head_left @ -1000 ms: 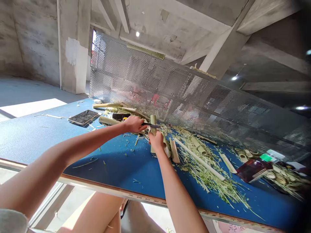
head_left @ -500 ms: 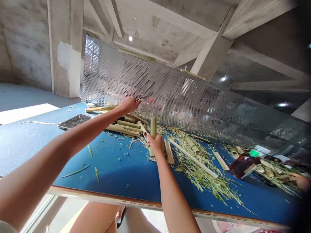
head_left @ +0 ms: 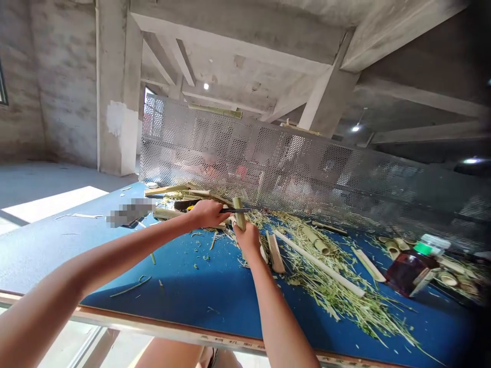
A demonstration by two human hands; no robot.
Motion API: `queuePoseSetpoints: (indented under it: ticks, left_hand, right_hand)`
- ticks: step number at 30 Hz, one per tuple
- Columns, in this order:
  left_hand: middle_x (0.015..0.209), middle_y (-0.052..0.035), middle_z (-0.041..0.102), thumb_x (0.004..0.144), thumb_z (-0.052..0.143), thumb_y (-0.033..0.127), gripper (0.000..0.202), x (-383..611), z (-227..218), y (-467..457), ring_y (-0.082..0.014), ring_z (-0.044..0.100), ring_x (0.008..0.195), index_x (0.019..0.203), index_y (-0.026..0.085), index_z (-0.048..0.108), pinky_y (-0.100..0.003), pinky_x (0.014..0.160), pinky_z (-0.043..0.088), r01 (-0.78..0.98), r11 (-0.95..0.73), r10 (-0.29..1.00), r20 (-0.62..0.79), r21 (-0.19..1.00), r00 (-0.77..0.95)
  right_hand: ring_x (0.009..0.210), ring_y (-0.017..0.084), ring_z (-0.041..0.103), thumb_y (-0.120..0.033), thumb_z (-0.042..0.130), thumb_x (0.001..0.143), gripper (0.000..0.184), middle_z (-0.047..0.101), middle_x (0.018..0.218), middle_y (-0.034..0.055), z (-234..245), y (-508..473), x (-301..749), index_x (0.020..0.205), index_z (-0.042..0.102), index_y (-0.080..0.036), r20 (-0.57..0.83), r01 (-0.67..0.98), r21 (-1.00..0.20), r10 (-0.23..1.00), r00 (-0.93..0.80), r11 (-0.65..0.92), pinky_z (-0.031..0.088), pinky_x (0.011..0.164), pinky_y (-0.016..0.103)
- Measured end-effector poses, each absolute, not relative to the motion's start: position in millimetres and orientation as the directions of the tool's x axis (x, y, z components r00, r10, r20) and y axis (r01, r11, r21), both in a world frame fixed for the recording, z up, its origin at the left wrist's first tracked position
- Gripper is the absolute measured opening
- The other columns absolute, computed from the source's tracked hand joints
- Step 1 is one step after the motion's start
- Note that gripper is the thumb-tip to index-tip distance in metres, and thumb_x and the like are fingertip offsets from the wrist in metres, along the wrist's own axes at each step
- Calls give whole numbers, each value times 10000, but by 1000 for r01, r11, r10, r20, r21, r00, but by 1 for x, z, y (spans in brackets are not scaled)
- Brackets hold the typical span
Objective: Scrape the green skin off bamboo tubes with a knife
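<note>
My right hand (head_left: pixel 248 237) is wrapped round a short green bamboo piece (head_left: pixel 239 211) and holds it upright on the blue table (head_left: pixel 215 286). My left hand (head_left: pixel 207 212) grips a dark knife (head_left: pixel 235 210) whose blade lies across the top part of the bamboo piece. Split bamboo strips (head_left: pixel 274 250) lie just right of my right hand. A pile of green bamboo tubes (head_left: pixel 180 193) sits behind my left hand.
A perforated metal screen (head_left: pixel 307 174) stands along the table's far side, with people dimly seen behind it. Green shavings (head_left: pixel 337 296) and a long pale strip (head_left: pixel 318 263) spread to the right. A dark bottle with a green cap (head_left: pixel 412 261) lies far right. A flat blurred object (head_left: pixel 128 213) rests at the left.
Half a second ago my left hand was raised with the knife above the bamboo; it has come back down so the blade meets the piece. The right hand stayed in place.
</note>
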State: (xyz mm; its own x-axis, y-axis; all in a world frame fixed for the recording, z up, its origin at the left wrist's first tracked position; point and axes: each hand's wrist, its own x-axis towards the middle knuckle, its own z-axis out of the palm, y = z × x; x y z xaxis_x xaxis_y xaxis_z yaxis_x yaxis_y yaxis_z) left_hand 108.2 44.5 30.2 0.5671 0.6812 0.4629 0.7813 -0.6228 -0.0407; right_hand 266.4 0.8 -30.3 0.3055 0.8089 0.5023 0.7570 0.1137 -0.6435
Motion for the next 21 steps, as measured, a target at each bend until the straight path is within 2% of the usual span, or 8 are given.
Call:
queuePoseSetpoints:
  ticks: [2, 4, 7, 10, 13, 15, 17, 21]
  left_hand:
    - [785, -137, 671, 826, 390, 580, 537, 105, 41, 59, -258, 625, 798, 892, 139, 690, -306, 659, 433, 849, -517, 787, 448, 107, 423]
    - [841, -165, 670, 839, 395, 551, 526, 92, 55, 75, -276, 614, 882, 910, 117, 683, -308, 695, 440, 919, -294, 901, 397, 262, 175]
    - [868, -237, 647, 875, 358, 475, 523, 64, 73, 95, -309, 615, 884, 900, 48, 658, -338, 696, 447, 928, -163, 926, 376, 334, 28]
    - [823, -221, 642, 840, 414, 464, 454, 41, 74, 97, -314, 618, 839, 791, 76, 645, -332, 656, 444, 909, -189, 920, 391, 372, 31]
    - [639, -102, 611, 759, 516, 355, 240, 34, 60, 85, -238, 609, 678, 670, 146, 591, -262, 549, 412, 837, -274, 930, 351, 474, 106]
    - [526, -44, 551, 709, 532, 282, 171, 34, 48, 72, -193, 566, 542, 581, 170, 532, -243, 473, 377, 742, -301, 950, 256, 599, 178]
    - [485, -25, 524, 667, 533, 230, 152, 35, 37, 60, -169, 519, 462, 530, 176, 496, -245, 429, 353, 624, -301, 949, 161, 721, 271]
    - [459, -24, 518, 578, 561, 148, 95, 33, 19, 42, -171, 492, 429, 510, 164, 496, -261, 407, 336, 414, -235, 942, 101, 879, 320]
  right_hand:
    - [607, 197, 600, -279, 519, 725, 191, 632, 633, 93, -29, -1, 262, 748, 641, -134, 504, 795, -600, 812, 294, 85, 345, 483, 241]
    - [592, 190, 593, -266, 521, 719, 167, 624, 615, 75, -28, -3, 254, 745, 636, -147, 511, 798, -591, 819, 261, 114, 346, 485, 243]
    - [506, 163, 556, -304, 516, 737, 143, 570, 550, 26, -27, -5, 242, 693, 570, -179, 512, 690, -696, 812, 282, 200, 373, 469, 243]
    - [351, 129, 461, -407, 528, 757, 207, 477, 452, -42, -25, -7, 239, 713, 486, -209, 282, 401, -897, 941, 190, 187, 373, 376, 240]
    - [349, 121, 463, -549, 489, 779, 330, 474, 450, -57, -21, -14, 237, 726, 441, -227, 186, 201, -964, 982, 29, 176, 411, 377, 243]
    - [398, 120, 499, -612, 457, 780, 400, 506, 483, -42, -18, -19, 232, 700, 454, -220, 193, 260, -944, 979, -65, 204, 444, 425, 248]
    - [458, 125, 527, -619, 521, 740, 435, 516, 498, -28, -17, -21, 225, 623, 475, -203, 215, 408, -880, 970, -113, 243, 451, 475, 245]
    - [653, 157, 554, -515, 688, 636, 399, 547, 583, 3, -20, -23, 217, 541, 507, -173, 353, 580, -774, 933, 65, 253, 437, 604, 244]
